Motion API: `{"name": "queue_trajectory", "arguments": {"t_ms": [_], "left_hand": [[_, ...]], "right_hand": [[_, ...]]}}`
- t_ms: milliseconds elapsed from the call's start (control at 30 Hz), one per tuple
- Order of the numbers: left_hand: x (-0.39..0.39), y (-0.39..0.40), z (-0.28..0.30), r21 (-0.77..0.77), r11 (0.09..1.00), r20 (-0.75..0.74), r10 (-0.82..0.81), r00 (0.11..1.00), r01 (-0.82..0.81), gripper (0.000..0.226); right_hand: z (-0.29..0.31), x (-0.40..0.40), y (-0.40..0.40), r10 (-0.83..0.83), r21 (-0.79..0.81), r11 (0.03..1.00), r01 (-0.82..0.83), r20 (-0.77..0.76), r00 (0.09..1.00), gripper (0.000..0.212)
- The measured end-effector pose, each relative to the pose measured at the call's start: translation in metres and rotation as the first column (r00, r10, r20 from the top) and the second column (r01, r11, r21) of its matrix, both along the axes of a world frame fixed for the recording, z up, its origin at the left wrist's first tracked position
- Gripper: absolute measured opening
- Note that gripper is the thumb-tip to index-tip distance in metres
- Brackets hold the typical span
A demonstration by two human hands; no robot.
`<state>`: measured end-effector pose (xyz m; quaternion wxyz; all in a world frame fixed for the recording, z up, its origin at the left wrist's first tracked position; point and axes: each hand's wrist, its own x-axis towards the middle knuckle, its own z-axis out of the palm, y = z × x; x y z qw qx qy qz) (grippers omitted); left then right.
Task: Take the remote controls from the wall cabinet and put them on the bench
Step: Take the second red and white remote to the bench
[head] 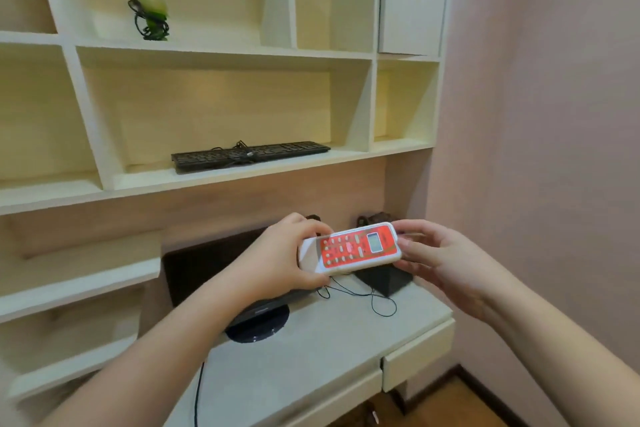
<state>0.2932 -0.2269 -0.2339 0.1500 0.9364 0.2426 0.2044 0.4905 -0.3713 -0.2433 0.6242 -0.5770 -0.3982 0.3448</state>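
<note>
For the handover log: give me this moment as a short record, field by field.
held item: remote control, white with a red button face and a small screen, lying roughly level
left hand: grips the remote's left end
right hand: fingers on the remote's right end
position: in the air above the desk, not set down
on desk: monitor, thin black cable
on shelf: black keyboard
upper shelf: green ornament

White desk point(322, 357) carries a monitor base point(258, 326) and cable; shelf point(242, 172) holds a keyboard point(249, 154)
</note>
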Motion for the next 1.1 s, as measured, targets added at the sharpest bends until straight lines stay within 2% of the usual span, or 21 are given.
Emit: {"name": "queue_trajectory", "arguments": {"t_ms": [300, 400, 700, 867, 1100], "left_hand": [[0.157, -0.072, -0.041, -0.081, 0.977, 0.02, -0.196, 0.98, 0.197, 0.056], [0.196, -0.093, -0.057, -0.117, 0.957, 0.044, -0.262, 0.964, 0.265, 0.057], [0.293, -0.124, -0.089, -0.17, 0.86, 0.065, -0.478, 0.876, 0.481, 0.055], [0.342, -0.129, -0.128, -0.251, 0.763, 0.075, -0.599, 0.797, 0.596, 0.054], [0.397, -0.129, -0.186, -0.387, 0.563, 0.074, -0.771, 0.632, 0.731, 0.053]], "right_hand": [[-0.044, 0.12, -0.11, -0.256, -0.031, 0.967, 0.254, -0.077, 0.964, 0.022], [-0.058, 0.147, -0.141, -0.335, -0.036, 0.942, 0.333, -0.085, 0.939, 0.026], [-0.097, 0.202, -0.204, -0.537, -0.067, 0.843, 0.533, -0.146, 0.831, 0.022], [-0.125, 0.222, -0.222, -0.66, -0.128, 0.751, 0.647, -0.138, 0.739, 0.022], [-0.182, 0.224, -0.24, -0.791, -0.255, 0.608, 0.752, -0.114, 0.601, 0.021]]}}
